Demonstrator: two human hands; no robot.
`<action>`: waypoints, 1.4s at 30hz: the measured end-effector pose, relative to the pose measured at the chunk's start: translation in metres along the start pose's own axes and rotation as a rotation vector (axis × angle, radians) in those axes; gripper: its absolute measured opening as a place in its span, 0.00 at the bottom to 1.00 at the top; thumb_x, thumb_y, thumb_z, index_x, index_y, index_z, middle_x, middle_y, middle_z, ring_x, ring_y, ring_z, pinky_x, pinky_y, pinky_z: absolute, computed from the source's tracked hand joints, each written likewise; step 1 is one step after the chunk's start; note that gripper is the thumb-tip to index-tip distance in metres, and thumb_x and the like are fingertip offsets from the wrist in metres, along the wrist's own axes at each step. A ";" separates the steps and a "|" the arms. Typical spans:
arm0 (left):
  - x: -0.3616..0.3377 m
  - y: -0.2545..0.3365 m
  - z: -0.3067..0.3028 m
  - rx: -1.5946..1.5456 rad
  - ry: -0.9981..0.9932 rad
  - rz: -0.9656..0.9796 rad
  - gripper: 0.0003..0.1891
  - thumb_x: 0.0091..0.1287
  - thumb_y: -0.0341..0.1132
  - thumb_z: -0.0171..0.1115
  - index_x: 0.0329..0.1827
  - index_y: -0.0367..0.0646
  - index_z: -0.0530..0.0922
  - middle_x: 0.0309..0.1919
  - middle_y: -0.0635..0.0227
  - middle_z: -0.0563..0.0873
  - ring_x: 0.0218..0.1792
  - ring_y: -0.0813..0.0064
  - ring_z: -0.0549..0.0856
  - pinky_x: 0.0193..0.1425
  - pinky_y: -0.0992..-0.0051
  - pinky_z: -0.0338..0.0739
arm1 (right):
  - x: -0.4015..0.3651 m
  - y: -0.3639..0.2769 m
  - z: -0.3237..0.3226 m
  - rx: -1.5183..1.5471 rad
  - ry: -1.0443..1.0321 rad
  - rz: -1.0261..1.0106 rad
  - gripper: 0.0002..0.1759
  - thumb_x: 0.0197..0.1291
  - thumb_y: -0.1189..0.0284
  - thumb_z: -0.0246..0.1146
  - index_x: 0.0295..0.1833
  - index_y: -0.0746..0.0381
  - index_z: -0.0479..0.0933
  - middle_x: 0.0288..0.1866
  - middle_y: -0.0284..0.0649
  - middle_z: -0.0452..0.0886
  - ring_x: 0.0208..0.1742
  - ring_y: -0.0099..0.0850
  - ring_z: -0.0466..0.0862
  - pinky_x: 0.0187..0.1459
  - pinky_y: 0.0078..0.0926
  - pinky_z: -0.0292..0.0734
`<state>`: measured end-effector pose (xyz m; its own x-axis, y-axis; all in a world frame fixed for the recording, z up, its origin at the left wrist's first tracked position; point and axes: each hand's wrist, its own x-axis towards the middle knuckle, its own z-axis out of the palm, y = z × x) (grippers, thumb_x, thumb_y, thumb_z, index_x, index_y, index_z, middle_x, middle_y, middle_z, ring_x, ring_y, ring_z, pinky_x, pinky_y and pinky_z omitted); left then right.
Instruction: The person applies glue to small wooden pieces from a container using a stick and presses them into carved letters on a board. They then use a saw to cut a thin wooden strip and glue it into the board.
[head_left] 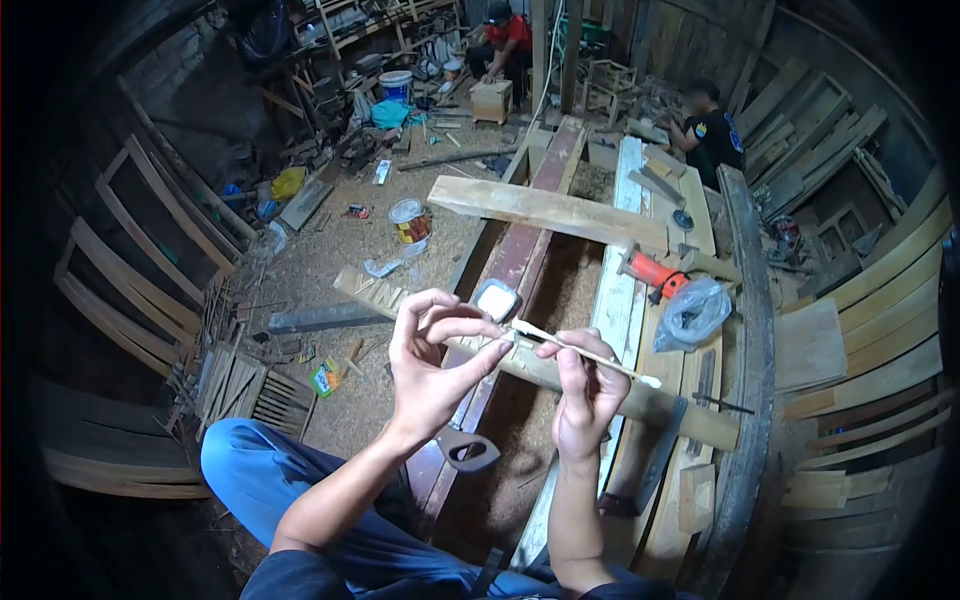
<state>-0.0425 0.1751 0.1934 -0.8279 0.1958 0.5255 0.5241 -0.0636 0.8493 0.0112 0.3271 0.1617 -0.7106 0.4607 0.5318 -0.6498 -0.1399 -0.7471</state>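
My right hand [583, 390] grips a thin wooden stick [597, 358] that slants down to the right, with pale white material on both ends. The thumb and index finger of my left hand [445, 350] pinch together at the stick's upper left end; a small item between them is too small to make out. Just beyond my left fingers, a small container of white paste [496, 299] rests on the reddish beam [520, 250]. Below my hands lies a saw with a dark handle [468, 452].
An orange power tool [655, 272] and a clear plastic bag [692, 312] lie on the right boards. A pale plank [550, 212] crosses the beams. A can [409, 221] stands on the floor. Two people [503, 45] [712, 135] sit farther back.
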 end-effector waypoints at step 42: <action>-0.023 0.007 -0.005 0.407 -0.114 0.278 0.36 0.56 0.25 0.82 0.63 0.44 0.67 0.40 0.70 0.93 0.54 0.75 0.88 0.78 0.56 0.47 | -0.018 -0.019 0.003 -0.397 0.048 -0.325 0.06 0.64 0.74 0.60 0.43 0.65 0.78 0.34 0.41 0.81 0.41 0.35 0.78 0.48 0.34 0.75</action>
<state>-0.0205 0.1657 0.1879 -0.6310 0.3324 0.7010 0.7757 0.2540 0.5778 0.0358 0.3189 0.1671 -0.4700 0.4662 0.7495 -0.6755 0.3565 -0.6454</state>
